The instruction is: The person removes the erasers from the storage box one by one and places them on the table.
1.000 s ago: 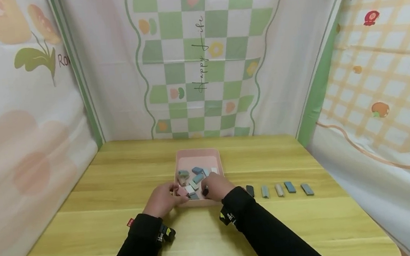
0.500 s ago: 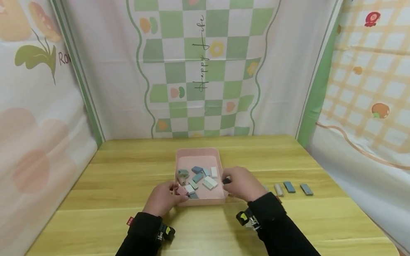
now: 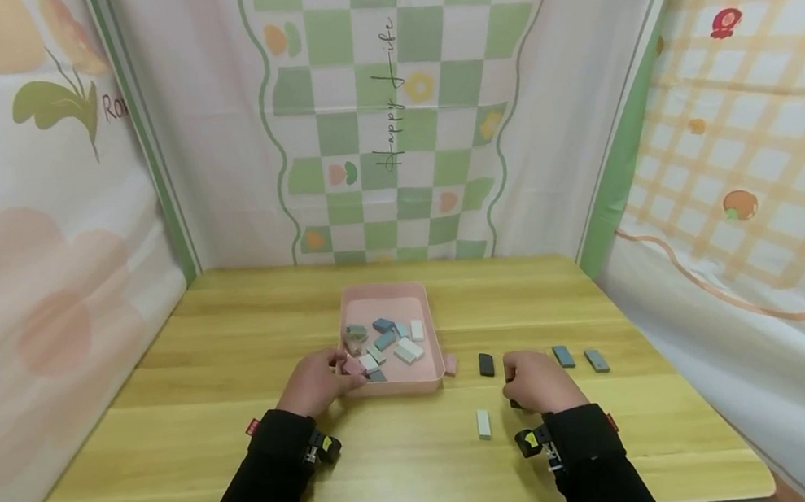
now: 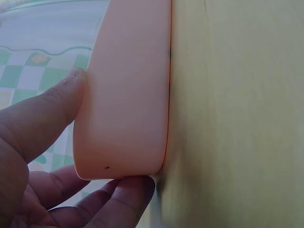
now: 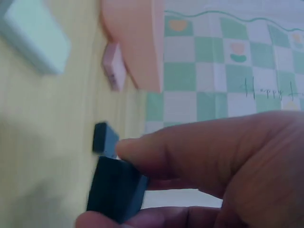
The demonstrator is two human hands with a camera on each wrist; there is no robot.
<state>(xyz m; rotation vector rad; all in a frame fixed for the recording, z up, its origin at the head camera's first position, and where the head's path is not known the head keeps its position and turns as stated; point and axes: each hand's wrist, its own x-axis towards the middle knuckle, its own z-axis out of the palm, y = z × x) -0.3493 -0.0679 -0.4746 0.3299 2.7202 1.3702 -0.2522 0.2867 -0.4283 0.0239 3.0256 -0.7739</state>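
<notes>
Fingers of right hand (image 3: 537, 381) pinch dark block (image 5: 116, 187) over worktop (image 3: 397, 480); left hand (image 3: 317, 384) grips pink tray (image 3: 409, 387) by near-left corner.
Red tag (image 3: 252, 426) on left sleeve (image 3: 261, 483), text too small to read. Pale block (image 3: 483, 424) near right hand. Mixed blocks (image 3: 386, 340) inside tray. Far cloth (image 3: 385, 81) reads "Happy Life".

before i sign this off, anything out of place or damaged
One pale block sits on the near side, out of line with the row of blocks. The pink tray has a small dark spot on its wall; dirt or damage, I can't tell.
</notes>
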